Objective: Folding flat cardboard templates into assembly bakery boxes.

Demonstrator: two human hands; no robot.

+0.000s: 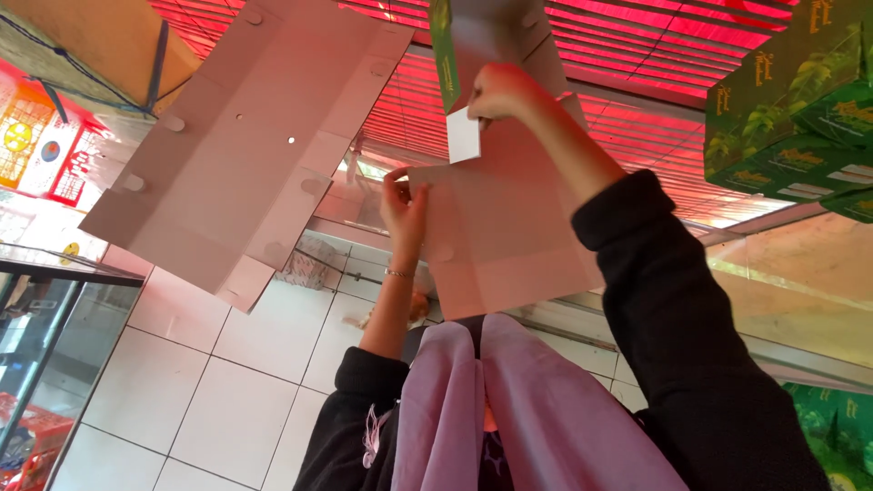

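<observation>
View from the head camera. I am looking past my lilac scarf (536, 409) along both black sleeves to a flat cardboard box blank (509, 245), which I am holding up in front of me.

(a) My left hand (405, 205) is pinching the blank's near left edge between thumb and fingertips, with the fingers pressed together and a thin bracelet (398, 272) showing at the wrist.

(b) My right hand (505, 91) is gripping higher up. It is closed around the upper part of the blank, and a small white tab (463, 135) is hanging just below its fingers. I cannot tell whether the tab is part of the blank or a separate card.

(c) The blank's long axis is running from the lower right, near my right sleeve (664, 300), up towards the green-printed flap (444, 55) at the top. The right hand is sitting further along that axis and the left hand nearer to me, so the sheet is lying between them and touching both.

(d) A second flat blank (245, 136) is hanging to the left, apart from both hands. Green boxes (791, 100) are stacked on the right, and the tiled floor (227, 382) is showing beyond.
</observation>
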